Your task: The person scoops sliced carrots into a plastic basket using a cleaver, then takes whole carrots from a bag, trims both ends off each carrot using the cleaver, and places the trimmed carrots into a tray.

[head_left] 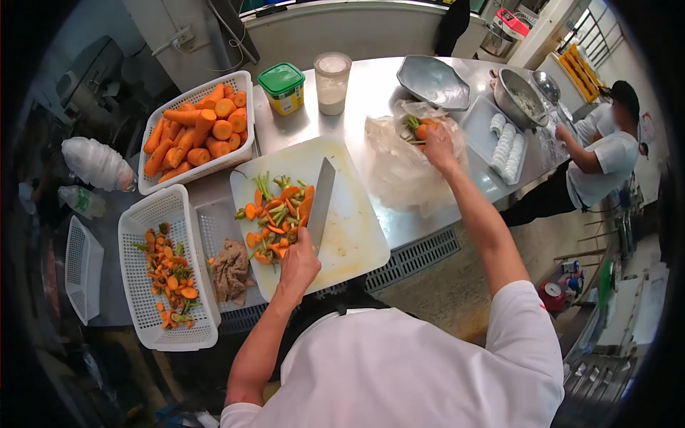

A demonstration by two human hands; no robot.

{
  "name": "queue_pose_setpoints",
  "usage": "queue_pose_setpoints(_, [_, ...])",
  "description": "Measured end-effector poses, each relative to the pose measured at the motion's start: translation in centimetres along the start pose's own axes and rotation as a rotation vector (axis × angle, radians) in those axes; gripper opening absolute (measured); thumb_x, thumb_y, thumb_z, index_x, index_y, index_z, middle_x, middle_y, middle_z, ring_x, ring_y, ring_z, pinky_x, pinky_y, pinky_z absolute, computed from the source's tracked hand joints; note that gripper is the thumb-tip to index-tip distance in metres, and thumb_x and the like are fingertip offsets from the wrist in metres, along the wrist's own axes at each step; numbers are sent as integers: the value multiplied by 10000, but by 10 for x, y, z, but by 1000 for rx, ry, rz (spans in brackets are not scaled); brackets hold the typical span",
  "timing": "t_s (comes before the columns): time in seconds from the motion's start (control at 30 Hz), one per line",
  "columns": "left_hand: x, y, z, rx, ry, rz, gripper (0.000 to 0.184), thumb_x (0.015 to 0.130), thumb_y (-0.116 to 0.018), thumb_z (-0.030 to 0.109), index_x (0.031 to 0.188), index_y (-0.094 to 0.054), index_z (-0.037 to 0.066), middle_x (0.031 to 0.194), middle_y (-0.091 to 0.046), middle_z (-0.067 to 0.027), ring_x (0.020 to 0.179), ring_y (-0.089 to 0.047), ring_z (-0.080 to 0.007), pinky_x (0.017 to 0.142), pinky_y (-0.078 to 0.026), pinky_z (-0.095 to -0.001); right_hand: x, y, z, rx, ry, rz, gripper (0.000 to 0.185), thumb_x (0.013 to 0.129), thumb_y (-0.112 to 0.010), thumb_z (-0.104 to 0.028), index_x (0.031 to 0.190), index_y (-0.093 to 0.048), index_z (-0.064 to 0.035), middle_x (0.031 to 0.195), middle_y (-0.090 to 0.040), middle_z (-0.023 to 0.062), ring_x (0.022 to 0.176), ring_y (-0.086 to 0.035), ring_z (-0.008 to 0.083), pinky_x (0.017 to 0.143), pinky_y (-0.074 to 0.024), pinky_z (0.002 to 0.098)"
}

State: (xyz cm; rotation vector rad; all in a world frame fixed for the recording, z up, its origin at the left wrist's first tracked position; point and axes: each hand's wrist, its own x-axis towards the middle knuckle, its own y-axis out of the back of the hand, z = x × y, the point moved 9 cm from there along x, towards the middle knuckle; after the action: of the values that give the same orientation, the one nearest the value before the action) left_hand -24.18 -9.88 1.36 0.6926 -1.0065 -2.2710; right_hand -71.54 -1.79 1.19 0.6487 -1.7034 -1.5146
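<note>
My left hand (pixel 301 265) is wrapped round the handle of a cleaver, whose blade (pixel 323 203) rests on the white cutting board (pixel 357 235). Carrot tops and orange slices (pixel 275 221) lie heaped against the blade's left side. Over at the right, my right hand (pixel 438 148) is at the mouth of a clear plastic bag (pixel 399 175), closed round orange carrot pieces with green stems (pixel 421 128). The fingertips are partly hidden among them.
A white basket of carrots (pixel 253 118) stands behind the board, a basket of trimmings (pixel 128 285) at left. A green-lidded tub (pixel 285 100), a jar (pixel 331 93), a metal tray (pixel 435 82) and a bowl (pixel 519 100) are farther back. A person (pixel 606 157) works at right.
</note>
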Motion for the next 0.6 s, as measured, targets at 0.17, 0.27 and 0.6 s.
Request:
queue_pose_setpoints(0.17, [-2,3,8,33,38,34,323,896,-542,15,1180,-395,-28,801,-662,-317,793,-655,-516,706,-511,-582,19,-19,42,-33,-147,-24,382,804,-761,-256,1051,-694,28,1137,-625,248,1082,-619,436,921,-536,462])
queue_pose_setpoints(0.27, [-2,-4,1,41,13,55,360,910,-555,37,1213,-376,-37,781,-656,-314,771,-650,-517,683,-501,-583,30,-33,48,14,-188,-159,376,780,-737,-240,1047,-715,25,1050,-683,263,1030,-675,387,923,-540,446])
queue_pose_setpoints(0.6, [1,0,-5,26,58,38,435,914,-569,58,1281,-378,-75,801,-660,-329,799,-666,-506,714,-526,-571,34,61,5,454,-27,-238,483,810,-740,-323,1184,-678,-24,995,-717,234,936,-692,383,845,-528,435])
